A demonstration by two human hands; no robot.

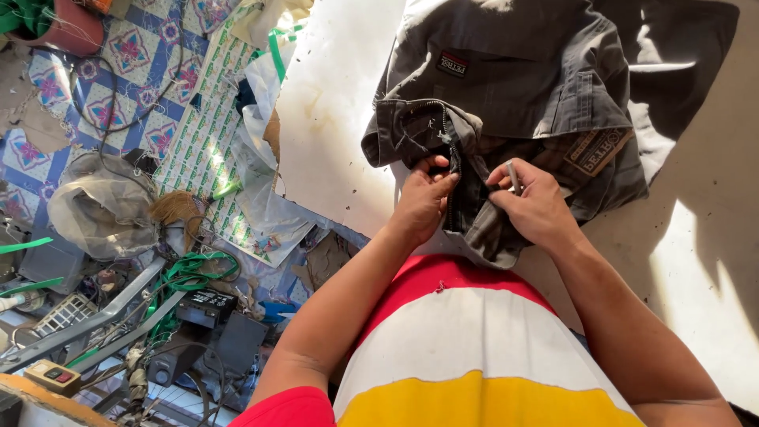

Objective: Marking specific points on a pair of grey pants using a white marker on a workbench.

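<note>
Both hands work at the zipper fly: the left hand (423, 198) pinches the fly's edge, the right hand (534, 202) grips cloth and a thin tool (512, 175). Next likely calls for steady tension. Beyond, at twelve o'clock, the grey trousers (514, 87) lie crumpled on the pale table (332, 119).

Both hands grip dark grey trousers (514, 87) at the zipper (449, 136) on a white table (332, 119): left hand (424, 198), right hand (534, 204) pinching a thin tool (511, 175).
</note>
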